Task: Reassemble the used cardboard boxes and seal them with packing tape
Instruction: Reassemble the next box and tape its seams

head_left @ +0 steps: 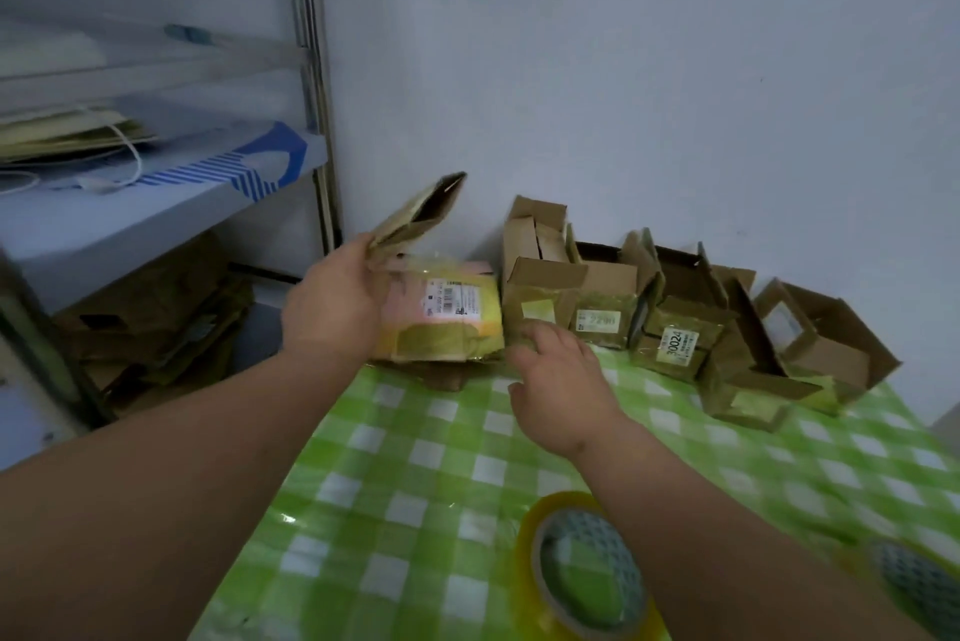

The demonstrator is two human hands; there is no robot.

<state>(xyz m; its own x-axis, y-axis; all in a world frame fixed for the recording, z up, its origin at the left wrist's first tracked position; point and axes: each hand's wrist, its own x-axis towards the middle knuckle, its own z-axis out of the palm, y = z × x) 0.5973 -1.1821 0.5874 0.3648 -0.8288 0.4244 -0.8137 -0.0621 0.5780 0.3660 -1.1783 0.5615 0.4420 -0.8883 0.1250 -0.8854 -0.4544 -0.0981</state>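
Observation:
My left hand point(337, 297) grips a flattened cardboard box point(421, 216) by its lower end and holds it up, tilted, at the table's far left. Just behind the hand lies a pink and yellow taped box with a shipping label point(452, 323). My right hand point(558, 375) hovers over the table with loose fingers, its fingertips near an open brown box point(540, 292); whether they touch is unclear. A roll of clear packing tape point(587, 573) lies on the near part of the green checked tablecloth point(415, 458), partly under my right forearm.
Several open, taped brown boxes point(727, 323) line the wall at the back of the table. A second tape roll point(919, 588) shows at the right edge. Left of the table stands a metal shelf point(311, 68), with flattened cardboard piled point(156, 323) on the floor beneath it.

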